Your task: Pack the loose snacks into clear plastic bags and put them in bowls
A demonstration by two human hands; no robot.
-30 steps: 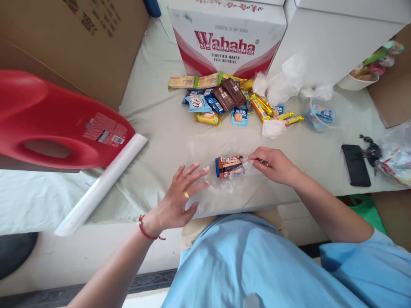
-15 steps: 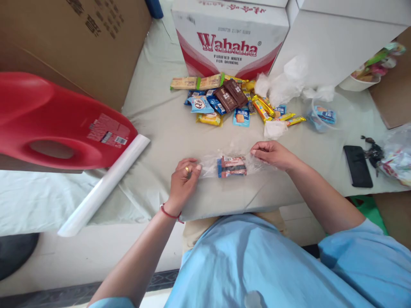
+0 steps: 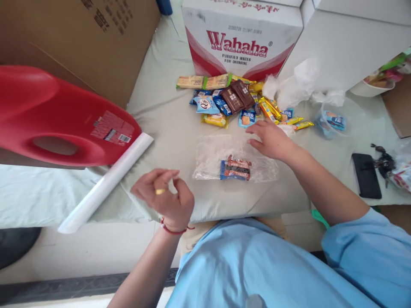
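A clear plastic sheet lies flat on the cloth in front of me, with a small brown and blue snack packet resting on it. My left hand hovers left of the sheet, apart from it, fingers loosely curled and holding nothing. Over the sheet's upper right part is my right hand, its fingers apart and nothing in them. Just beyond its fingertips sit a blue snack packet and a pile of snacks, among them dark brown packets and yellow packets.
A red jug and a white plastic roll lie on the left. A Wahaha carton stands behind the snacks. To the right are a clear tub, a black phone and keys.
Both hands have let go of the plastic sheet, which now lies spread out. My left hand has drawn back leftward; my right hand has moved up towards the snack pile.
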